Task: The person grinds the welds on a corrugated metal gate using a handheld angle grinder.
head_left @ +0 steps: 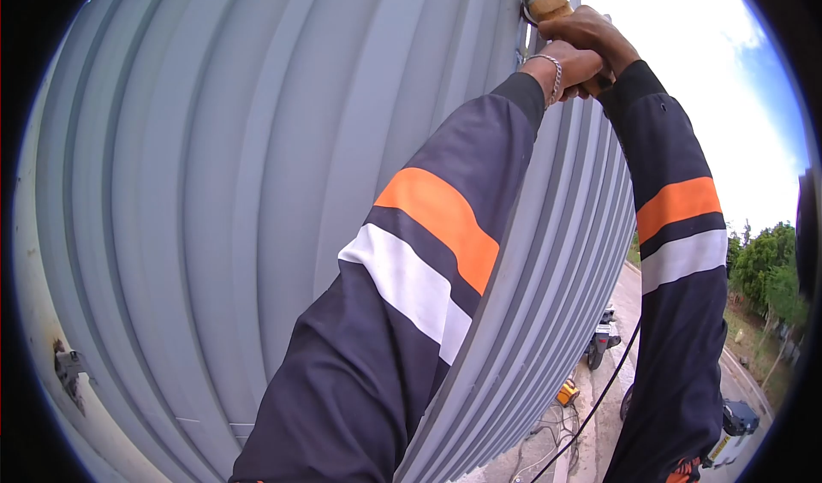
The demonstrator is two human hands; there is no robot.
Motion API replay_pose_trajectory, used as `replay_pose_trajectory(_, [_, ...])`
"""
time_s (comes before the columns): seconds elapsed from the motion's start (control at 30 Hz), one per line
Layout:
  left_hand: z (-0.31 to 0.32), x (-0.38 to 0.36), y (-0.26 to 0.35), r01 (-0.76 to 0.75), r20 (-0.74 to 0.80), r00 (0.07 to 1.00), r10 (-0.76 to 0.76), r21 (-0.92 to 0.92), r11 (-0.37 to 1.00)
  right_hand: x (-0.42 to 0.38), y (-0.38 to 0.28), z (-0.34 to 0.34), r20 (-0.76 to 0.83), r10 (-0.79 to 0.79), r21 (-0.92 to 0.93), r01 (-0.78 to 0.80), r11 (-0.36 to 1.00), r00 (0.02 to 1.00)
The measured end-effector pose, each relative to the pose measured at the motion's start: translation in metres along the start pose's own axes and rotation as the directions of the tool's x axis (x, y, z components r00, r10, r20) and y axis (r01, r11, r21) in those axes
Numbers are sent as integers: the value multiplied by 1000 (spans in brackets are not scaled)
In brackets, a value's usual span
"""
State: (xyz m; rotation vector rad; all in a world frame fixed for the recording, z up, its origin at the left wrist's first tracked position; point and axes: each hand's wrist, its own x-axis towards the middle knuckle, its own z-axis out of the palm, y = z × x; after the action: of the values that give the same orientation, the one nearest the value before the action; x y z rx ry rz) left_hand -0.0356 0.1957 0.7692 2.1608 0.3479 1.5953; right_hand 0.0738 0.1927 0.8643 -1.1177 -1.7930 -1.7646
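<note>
Both of my arms reach up to the top right of the view, in dark sleeves with orange and white bands. My left hand (569,68), with a silver bracelet at the wrist, is closed round the lower part of a yellow power tool (546,5). Above it, my right hand (591,33) wraps round the tool's body. The tool looks like an angle grinder; its metal head is against or close to the upper edge of a grey corrugated metal wall (291,140). Whether it touches the metal cannot be made out.
A black cable (599,400) hangs down at the lower right. On the ground below are a yellow device (568,392) with loose cables, a dark wheeled machine (604,339) and a black-lidded box (738,418). Trees (766,265) stand at the far right.
</note>
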Motion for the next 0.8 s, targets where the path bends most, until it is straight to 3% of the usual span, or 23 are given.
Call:
replay_pose_trajectory(0.07, [-1, 0, -1, -3, 12, 1000, 3, 2, 1000, -1, 1, 2, 3, -18, -28, 18, 999, 1000])
replay_pose_trajectory(0.17, [0, 0, -3, 30, 22, 999, -30, 30, 999, 4, 0, 4, 111, 83, 69, -91, 993, 990])
replay_pose_trajectory(0.27, [3, 3, -7, 44, 16, 999, -44, 18, 999, -2, 0, 6, 88, 0, -82, 8, 997, 996])
replay_pose_trajectory(0.33, [6, 5, -10, 29, 8, 1000, -29, 29, 999, 2, 4, 11, 108, 85, 77, -94, 993, 990])
replay_pose_trajectory(0.4, [7, 5, -11, 14, 12, 1000, -14, 12, 1000, 1, 2, 10, 104, 94, 75, -102, 992, 990])
replay_pose_trajectory(0.47, [4, 4, -11, 1, 25, 1000, 0, -32, 1000, -1, 1, 10, 76, 22, -85, -16, 996, 997])
replay_pose_trajectory(0.53, [3, 2, -9, 9, 46, 999, -8, -18, 1000, 0, 1, 10, 124, 151, 131, -167, 977, 981])
replay_pose_trajectory(0.6, [2, 3, -11, 14, 35, 999, -13, -14, 1000, 3, 2, 11, 128, 141, 114, -156, 981, 982])
replay_pose_trajectory(0.67, [5, 4, -12, 20, 0, 1000, -20, -17, 1000, 3, 6, 16, 94, -1, -133, 13, 991, 996])
replay_pose_trajectory(0.73, [6, 6, -13, 16, -2, 1000, -16, -6, 1000, 7, 13, 23, 98, 71, 52, -76, 996, 993])
replay_pose_trajectory(0.8, [7, 5, -13, 14, -9, 1000, -14, -19, 1000, 7, 12, 24, 101, 72, 66, -79, 995, 992])
